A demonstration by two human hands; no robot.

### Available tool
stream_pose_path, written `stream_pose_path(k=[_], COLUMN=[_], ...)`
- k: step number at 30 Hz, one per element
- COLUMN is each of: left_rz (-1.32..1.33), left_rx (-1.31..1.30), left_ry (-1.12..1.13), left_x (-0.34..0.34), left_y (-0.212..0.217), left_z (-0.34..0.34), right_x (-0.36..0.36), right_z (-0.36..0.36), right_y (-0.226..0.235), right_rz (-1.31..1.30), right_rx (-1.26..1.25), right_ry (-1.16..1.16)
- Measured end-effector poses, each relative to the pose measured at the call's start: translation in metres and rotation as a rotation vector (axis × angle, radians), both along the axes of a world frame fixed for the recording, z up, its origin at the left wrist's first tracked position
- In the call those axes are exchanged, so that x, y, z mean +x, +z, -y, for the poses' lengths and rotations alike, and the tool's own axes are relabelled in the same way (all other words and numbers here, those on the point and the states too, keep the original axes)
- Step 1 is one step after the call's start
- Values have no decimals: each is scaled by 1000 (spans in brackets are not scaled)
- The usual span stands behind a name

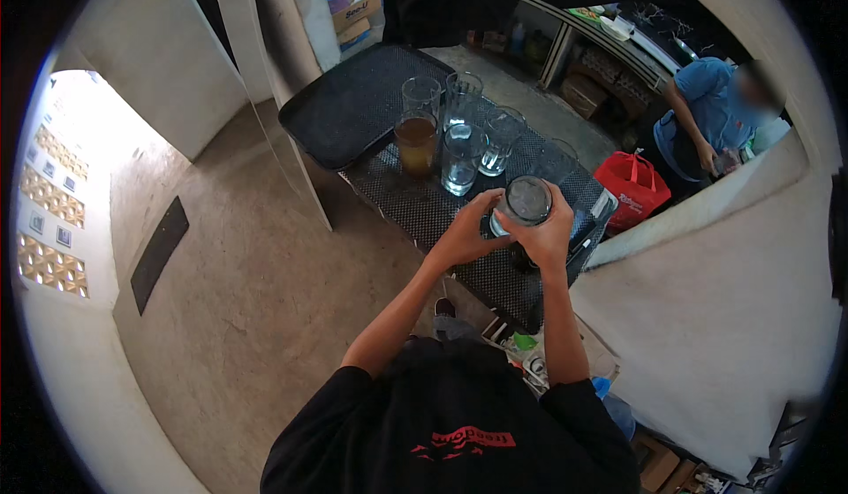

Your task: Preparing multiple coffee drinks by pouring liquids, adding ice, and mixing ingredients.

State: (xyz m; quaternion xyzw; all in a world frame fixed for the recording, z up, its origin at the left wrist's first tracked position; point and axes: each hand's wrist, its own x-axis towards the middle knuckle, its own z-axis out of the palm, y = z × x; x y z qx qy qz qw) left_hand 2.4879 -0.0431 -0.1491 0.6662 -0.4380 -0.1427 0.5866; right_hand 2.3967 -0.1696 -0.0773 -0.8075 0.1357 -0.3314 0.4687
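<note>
A clear drinking glass (528,201) is held between both hands over the right part of a table (402,203) with a dark textured cover. My right hand (548,236) wraps round its side. My left hand (468,231) grips it from the left, thumb and fingers against the glass. Beyond my hands stand several more clear glasses, one of them a short glass (459,176) near the left hand. Next to these, a tall glass (416,151) holds brown liquid. How full the held glass is, I cannot tell.
A black tray (340,110) lies at the table's far left. A red bag (632,196) sits past the right end, near a person in a blue shirt (702,88) handling something. White walls rise at right; a thin upright panel (305,181) stands left of the table.
</note>
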Motion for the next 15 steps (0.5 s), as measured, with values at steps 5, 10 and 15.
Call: stream_pose_path(k=[5,10,15], left_rz=[-12,45,31], left_rx=[3,-6,21], left_ry=[35,42,44], left_x=[-1,-2,-5], left_y=[1,1,12], left_z=[7,9,11], right_x=[6,10,9], right_z=[3,2,3], right_y=[-10,-12,-12], right_rz=[-24,36,4], right_rx=[58,104,130], right_ry=[-12,-10,-34])
